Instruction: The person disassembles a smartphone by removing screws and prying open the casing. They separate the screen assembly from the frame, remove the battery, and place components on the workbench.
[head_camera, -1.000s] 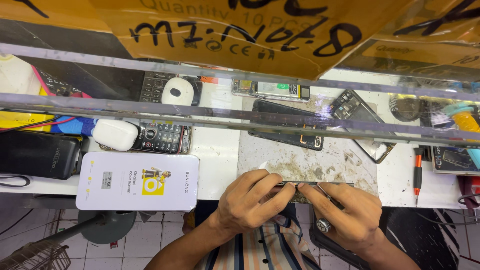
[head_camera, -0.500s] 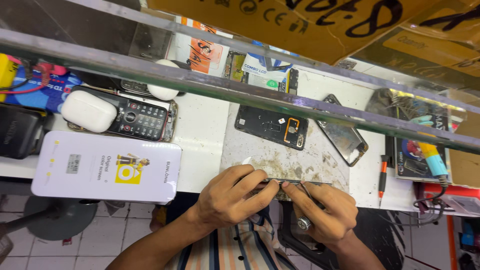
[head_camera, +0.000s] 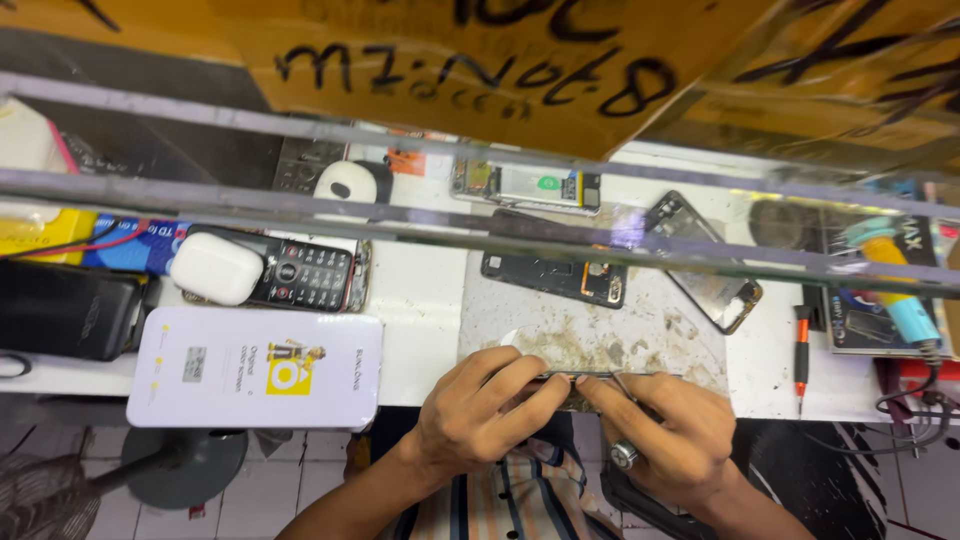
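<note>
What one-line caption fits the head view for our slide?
Two hands, left hand and right hand, pinch a thin phone part edge-on over a stained work mat.

A thin dark phone part (head_camera: 580, 378) lies edge-on at the worn mat's near edge.

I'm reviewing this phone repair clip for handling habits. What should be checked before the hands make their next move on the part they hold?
1. Both hands on the thin phone part: ok; left hand and right hand pinch it.
2. Part resting over the stained work mat: ok.
3. Metal tweezers in right hand: ok.
4. Orange screwdriver within reach: ok.
5. Tweezer tip seated: cannot tell.
</note>
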